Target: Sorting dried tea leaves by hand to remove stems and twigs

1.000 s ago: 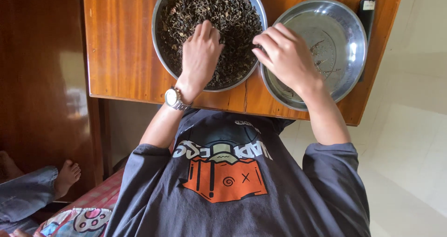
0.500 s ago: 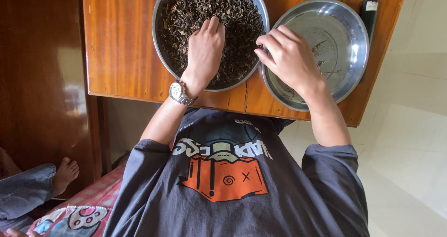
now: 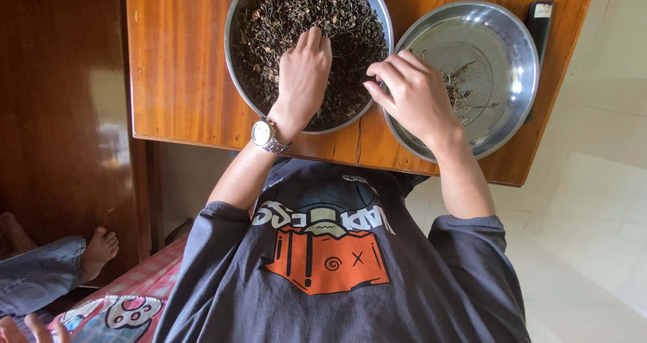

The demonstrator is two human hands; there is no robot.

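The left hand point(image 3: 304, 80), fingers together, was pressed into dried leaves point(image 3: 296, 19) in a steel bowl point(image 3: 236, 80); the right hand point(image 3: 412, 95), fingers loosely curled, was held at a second bowl's point(image 3: 519, 53) rim.

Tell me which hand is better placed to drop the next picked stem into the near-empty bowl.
Probably the right hand: it hovers at the rim of the near-empty bowl, fingers pinched. The left hand lies in the dried leaves.

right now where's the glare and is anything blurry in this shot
Head view: bright glare on the right side of the emptier steel bowl and a pale sheen on the wooden panel at left; the white floor is washed out. Both the left hand and right hand look sharp, without motion blur.
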